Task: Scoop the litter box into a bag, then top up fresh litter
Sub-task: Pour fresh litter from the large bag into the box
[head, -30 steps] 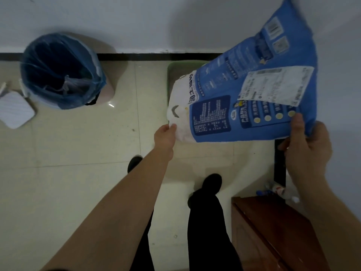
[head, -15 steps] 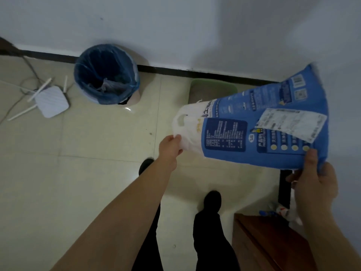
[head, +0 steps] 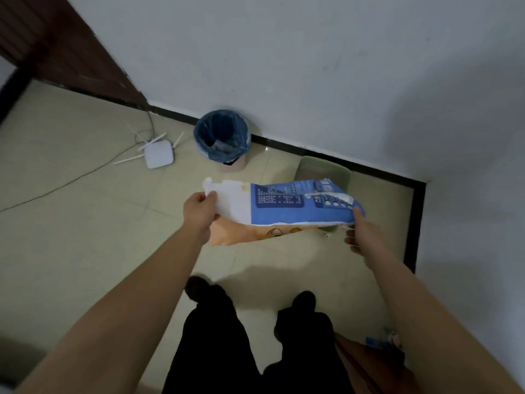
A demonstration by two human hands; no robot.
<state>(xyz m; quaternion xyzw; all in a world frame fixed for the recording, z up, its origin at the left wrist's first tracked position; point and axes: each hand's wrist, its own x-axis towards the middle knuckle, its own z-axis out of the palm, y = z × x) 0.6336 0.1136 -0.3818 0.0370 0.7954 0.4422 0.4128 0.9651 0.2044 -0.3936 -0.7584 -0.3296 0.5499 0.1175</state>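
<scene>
A blue and white litter bag (head: pixel 284 204) lies nearly flat in the air between both hands, its orange underside showing below. My left hand (head: pixel 199 213) grips its white torn end. My right hand (head: pixel 359 233) holds its blue bottom end. Behind the bag, the green litter box (head: pixel 321 169) stands on the floor in the corner, mostly hidden by the bag. A waste bin (head: pixel 221 137) lined with a blue bag stands against the wall to the left of the box.
A white router (head: pixel 158 153) with antennas and a cable lies on the tiled floor left of the bin. A brown door (head: pixel 71 52) is at the far left. A wooden cabinet (head: pixel 369 362) sits at my lower right. My legs and feet (head: pixel 199 288) stand below the bag.
The bag has dropped from a steep tilt to nearly flat and looks slack. The view has pulled back and swung left, bringing the door and router into sight.
</scene>
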